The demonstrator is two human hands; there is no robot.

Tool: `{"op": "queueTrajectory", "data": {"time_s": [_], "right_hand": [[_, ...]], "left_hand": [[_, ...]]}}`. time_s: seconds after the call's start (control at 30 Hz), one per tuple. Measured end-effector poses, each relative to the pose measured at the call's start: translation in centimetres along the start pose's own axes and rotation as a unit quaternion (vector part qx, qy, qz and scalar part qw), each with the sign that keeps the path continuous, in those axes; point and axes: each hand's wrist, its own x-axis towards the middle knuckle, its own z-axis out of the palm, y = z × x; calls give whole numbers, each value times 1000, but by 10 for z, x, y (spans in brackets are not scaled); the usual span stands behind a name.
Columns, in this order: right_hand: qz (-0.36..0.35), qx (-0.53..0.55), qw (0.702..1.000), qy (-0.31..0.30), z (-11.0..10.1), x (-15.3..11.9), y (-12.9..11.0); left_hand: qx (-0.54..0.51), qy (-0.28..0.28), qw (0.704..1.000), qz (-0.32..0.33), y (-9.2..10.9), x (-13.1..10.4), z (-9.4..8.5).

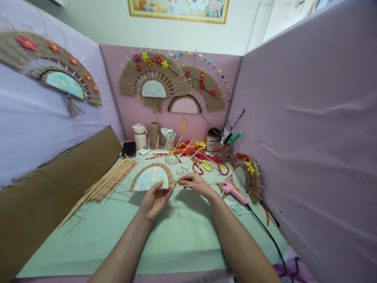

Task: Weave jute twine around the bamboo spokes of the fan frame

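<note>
Head view: holding the fan (151, 179) above the table (176, 239), at risk of loose wrapping.
Gripping its lower edge with the left hand (153, 201); pinching, apparently on twine (170, 175), with the right hand (194, 184) at the fan's right corner. Could slacken the twine by easing that pinch, bend the outermost stick (212, 184) by pulling hard, or catch it on the glue gun (236, 192), right of the fan, by turning.

Forearms (125, 245) extended, hands (154, 203) close, fingers (188, 180) bent
</note>
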Motion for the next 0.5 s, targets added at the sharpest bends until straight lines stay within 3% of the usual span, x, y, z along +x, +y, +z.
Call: {"op": "queueTrajectory", "data": {"time_s": [0.5], "right_hand": [[8, -9, 1000, 9, 6, -3, -5]], "left_hand": [[-28, -4, 1000, -2, 1, -1, 3]]}}
